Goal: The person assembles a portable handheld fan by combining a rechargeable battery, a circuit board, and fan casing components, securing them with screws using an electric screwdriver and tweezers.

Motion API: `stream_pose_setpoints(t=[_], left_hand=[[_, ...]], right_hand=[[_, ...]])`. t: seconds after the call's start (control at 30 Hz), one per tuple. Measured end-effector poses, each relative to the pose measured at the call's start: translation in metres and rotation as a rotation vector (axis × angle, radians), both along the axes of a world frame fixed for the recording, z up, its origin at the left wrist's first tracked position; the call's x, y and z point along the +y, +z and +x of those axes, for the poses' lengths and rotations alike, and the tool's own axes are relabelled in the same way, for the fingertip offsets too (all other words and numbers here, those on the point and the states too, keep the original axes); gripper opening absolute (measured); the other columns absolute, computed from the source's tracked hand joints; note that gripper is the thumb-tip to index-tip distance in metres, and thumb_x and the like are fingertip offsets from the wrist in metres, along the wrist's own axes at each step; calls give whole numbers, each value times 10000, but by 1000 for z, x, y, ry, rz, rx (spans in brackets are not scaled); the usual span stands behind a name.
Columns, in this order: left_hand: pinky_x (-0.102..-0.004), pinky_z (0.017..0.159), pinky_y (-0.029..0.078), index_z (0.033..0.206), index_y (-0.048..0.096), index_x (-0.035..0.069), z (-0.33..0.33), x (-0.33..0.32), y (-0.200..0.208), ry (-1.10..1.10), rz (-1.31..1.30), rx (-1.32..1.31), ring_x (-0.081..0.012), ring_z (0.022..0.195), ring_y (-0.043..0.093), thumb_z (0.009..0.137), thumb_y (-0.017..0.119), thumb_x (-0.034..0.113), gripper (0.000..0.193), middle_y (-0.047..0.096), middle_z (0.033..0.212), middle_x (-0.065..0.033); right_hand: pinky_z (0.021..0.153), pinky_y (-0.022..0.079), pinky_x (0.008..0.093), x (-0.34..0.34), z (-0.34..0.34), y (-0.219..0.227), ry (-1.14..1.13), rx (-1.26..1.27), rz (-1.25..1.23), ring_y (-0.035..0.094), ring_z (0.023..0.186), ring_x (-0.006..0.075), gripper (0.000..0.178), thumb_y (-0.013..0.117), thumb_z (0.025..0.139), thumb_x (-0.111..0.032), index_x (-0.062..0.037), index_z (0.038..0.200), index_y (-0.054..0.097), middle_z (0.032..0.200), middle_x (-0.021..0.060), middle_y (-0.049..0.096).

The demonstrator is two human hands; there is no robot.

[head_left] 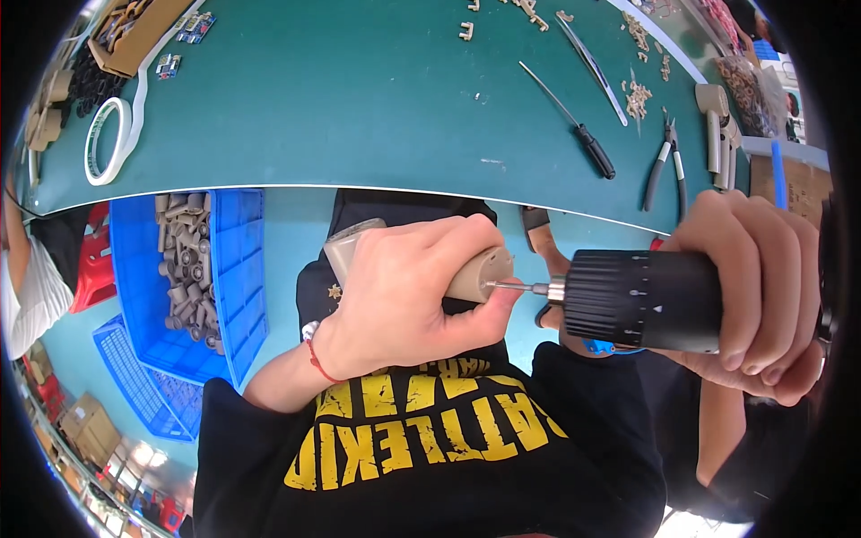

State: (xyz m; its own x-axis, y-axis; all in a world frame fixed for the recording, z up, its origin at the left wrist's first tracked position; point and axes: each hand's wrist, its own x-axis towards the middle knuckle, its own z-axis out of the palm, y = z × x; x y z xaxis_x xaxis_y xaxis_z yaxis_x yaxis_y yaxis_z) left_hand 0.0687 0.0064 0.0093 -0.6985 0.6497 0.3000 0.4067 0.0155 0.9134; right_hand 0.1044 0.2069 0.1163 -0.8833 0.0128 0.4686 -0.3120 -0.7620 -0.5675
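Observation:
My left hand (404, 287) is wrapped round a beige plastic housing (468, 276) with a round end; a wider part of it shows beyond my knuckles. My right hand (762, 278) grips a black electric screwdriver (641, 300), held level and pointing left. Its thin metal bit (520, 287) meets the round end of the housing, close to my left thumb. Whether a screw sits at the tip is too small to tell. Both hands are above my lap, in front of the table edge.
On the green table (359, 108) lie a hand screwdriver (592, 148), tweezers (592, 67), cutting pliers (664, 166), a tape roll (109, 143) and several small beige pieces (637, 100). A blue crate (240, 278) of beige housings stands at left. Another person's arm (16, 242) shows at far left.

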Motion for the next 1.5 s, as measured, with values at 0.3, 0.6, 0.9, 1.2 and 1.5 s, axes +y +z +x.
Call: stream_pose_setpoints(t=[0.3, 0.6, 0.9, 1.2, 1.5], left_hand=[[-345, 461, 433, 774, 554, 89, 2, 1, -1, 20, -64, 5, -249, 520, 574, 744, 690, 230, 198, 567, 631, -43], [-371, 455, 436, 775, 558, 77, 5, 0, 0, -42, -68, -69, -292, 490, 558, 756, 659, 220, 176, 575, 599, -76], [-383, 455, 436, 786, 559, 68, 11, -3, 1, -42, -152, -54, -310, 483, 545, 764, 646, 231, 186, 572, 589, -91], [-364, 501, 465, 796, 568, 57, 7, 1, -14, -44, -139, -184, -309, 532, 587, 795, 671, 257, 225, 596, 618, -110], [-230, 505, 413, 786, 559, 41, 2, -10, -15, 99, -47, -312, -76, 524, 529, 764, 755, 66, 198, 563, 607, -21]], right_hand=[[548, 562, 244, -19, -20, -19, 2, 90, 22, 604, 549, 126, 239, 751, 697, -20, -101, 653, 529, 617, 32, 586], [559, 567, 266, 5, -8, -20, 10, 179, 51, 619, 567, 145, 234, 746, 711, -41, -82, 779, 526, 649, 49, 594], [563, 569, 280, -22, -8, -29, -28, 236, 53, 629, 581, 157, 267, 733, 729, -48, -71, 881, 514, 670, 60, 595], [555, 506, 245, -21, -12, -36, -201, 55, 45, 548, 537, 112, 218, 634, 793, 5, -97, 934, 503, 615, 11, 529], [590, 327, 267, -26, -72, -71, -718, -62, 236, 354, 620, 101, 215, 555, 865, -49, -74, 1077, 523, 686, -9, 406]])
